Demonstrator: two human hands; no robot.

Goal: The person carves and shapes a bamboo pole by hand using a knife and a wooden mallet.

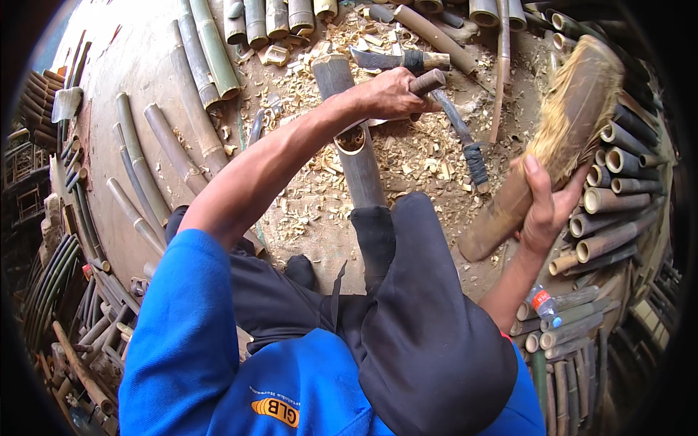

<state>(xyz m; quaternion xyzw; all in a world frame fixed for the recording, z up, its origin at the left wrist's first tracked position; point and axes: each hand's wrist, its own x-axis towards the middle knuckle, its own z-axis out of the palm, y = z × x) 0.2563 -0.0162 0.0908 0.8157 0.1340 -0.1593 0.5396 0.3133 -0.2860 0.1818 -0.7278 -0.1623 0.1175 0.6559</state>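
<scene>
My left hand (392,94) is closed around the wooden handle of a chopping knife (429,81). Its pale blade lies across the open end of a dark bamboo tube (356,156). That tube runs from between my knees out over the chip-strewn ground. My right hand (549,207) grips a thick brown bamboo stump (560,138) from below. The stump's frayed, fibrous end points up and away to the right, and it is held clear of the tube.
A second knife with a black-wrapped handle (469,145) lies on the ground by the tube, and another tool (396,59) lies beyond it. Long bamboo poles (171,145) lie at left. Cut bamboo sections (618,189) are stacked at right, with a plastic bottle (544,305) among them. Wood chips (320,189) cover the ground.
</scene>
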